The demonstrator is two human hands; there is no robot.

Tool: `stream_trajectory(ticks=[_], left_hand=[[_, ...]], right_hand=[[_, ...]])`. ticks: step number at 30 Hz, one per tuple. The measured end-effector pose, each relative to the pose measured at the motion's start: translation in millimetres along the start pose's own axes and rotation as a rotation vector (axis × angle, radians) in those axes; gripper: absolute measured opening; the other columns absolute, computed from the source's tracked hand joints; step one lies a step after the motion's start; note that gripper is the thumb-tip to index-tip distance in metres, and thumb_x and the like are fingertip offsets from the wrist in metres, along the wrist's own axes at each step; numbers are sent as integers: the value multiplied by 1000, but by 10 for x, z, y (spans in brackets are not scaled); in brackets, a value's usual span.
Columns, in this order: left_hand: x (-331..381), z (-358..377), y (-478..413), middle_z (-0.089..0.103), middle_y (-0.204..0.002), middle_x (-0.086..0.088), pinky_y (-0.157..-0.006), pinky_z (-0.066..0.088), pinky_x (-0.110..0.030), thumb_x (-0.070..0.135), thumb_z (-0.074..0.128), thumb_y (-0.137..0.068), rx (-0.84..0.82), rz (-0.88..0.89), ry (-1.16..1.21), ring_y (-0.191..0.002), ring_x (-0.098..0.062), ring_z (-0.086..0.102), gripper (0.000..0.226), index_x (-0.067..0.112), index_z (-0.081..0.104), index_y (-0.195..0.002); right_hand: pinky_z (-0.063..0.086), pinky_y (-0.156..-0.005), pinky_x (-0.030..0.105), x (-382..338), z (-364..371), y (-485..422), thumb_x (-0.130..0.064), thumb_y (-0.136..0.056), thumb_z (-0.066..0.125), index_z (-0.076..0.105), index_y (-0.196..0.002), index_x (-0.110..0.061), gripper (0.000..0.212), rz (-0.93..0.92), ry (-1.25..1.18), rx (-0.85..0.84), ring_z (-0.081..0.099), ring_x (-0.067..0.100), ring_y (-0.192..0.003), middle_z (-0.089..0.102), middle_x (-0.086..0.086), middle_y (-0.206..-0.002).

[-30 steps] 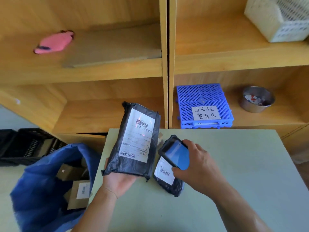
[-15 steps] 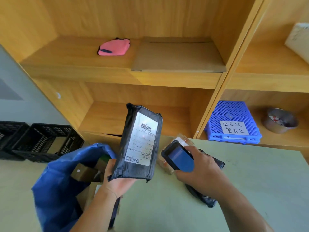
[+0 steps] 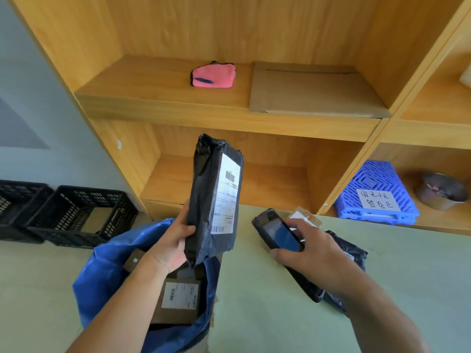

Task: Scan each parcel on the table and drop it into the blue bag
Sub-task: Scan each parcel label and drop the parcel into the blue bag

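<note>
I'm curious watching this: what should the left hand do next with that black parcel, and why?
Probably lower it and let go: the left hand holds the black parcel upright over the open blue bag, and the right hand holds the scanner aside, not aimed at its label.

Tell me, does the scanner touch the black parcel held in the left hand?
Apart. The head view shows green table between the scanner in the right hand and the black parcel the left hand grips.
</note>
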State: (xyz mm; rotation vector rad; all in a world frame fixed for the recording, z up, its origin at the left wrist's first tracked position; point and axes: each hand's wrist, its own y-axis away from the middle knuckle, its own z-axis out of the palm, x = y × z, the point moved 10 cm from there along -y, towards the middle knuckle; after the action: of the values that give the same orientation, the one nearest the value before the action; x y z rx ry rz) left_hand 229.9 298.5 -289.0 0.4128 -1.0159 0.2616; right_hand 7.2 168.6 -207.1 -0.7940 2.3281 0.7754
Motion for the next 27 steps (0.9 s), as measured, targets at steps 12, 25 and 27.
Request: stream_trajectory(ticks=[12,25,27], left_hand=[[356,-230,109,50,-148,4,-103,52,-52,15,80,-75,104,116,-333,-130,-21,59,100,61,31,-149],[-45,-1651,861,0,-171,-12,-117,22,-69,89,54,-73,674,-312,-1486,-157,-39,6,111,42,7,-162],[77,-1579,826,6,-172,-12,-119,23,-67,86,51,-76,672,-217,-1519,-157,-36,8,102,40,18,-160]], right_hand=[[55,-73,22,-252,-90,-94,-62,-74,77,39,-139,-38,79,-96,37,49,60,9,-92,54,-16,-106],[59,-82,35,-453,668,-316,-75,-65,68,37,-139,-41,87,-140,107,-73,62,12,-97,59,-12,-109],[59,-81,35,-458,732,-322,-75,-65,68,35,-140,-41,88,-145,124,-77,62,12,-96,59,-12,-110]])
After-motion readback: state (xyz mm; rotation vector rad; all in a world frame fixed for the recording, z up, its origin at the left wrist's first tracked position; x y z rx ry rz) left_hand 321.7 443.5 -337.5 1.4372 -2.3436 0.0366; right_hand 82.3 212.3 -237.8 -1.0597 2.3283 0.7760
